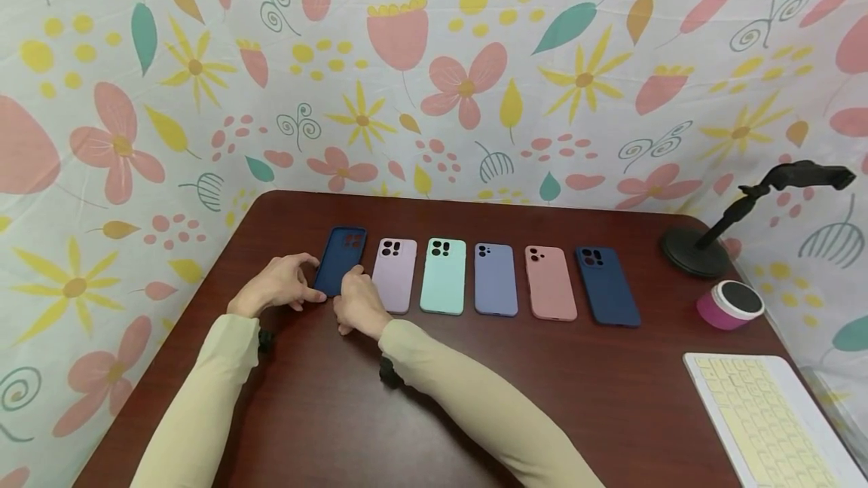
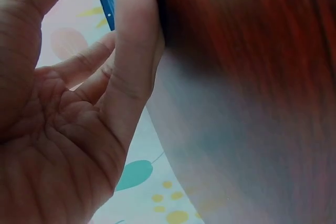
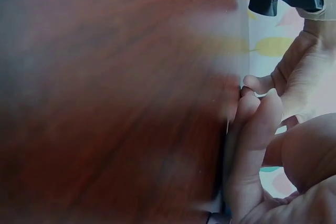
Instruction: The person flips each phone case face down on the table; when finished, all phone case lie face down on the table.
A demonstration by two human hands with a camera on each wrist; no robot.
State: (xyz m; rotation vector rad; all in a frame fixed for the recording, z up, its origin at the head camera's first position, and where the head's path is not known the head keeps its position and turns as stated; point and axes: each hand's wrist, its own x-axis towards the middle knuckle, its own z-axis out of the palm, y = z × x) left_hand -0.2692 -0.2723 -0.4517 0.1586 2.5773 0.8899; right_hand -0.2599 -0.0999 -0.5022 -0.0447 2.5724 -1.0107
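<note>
At the left end of a row of phone cases lies a dark blue phone case [image 1: 337,258], its hollow inside facing up and the camera cutout at its far right corner. My left hand [image 1: 286,282] holds it by the left edge, thumb at the near left corner; the left wrist view shows the blue edge [image 2: 107,3] between thumb and fingers. Curled at the near right corner, my right hand [image 1: 359,303] grips that side and overlaps the neighbouring lilac phone case [image 1: 396,277]. In the right wrist view the fingertips of both hands come close together.
Rightward in the row lie a mint case [image 1: 444,277], a periwinkle case [image 1: 496,281], a pink case [image 1: 551,285] and another dark blue case [image 1: 610,288]. Beyond stand a black stand [image 1: 698,251], a pink jar [image 1: 728,306] and a white keyboard [image 1: 766,413].
</note>
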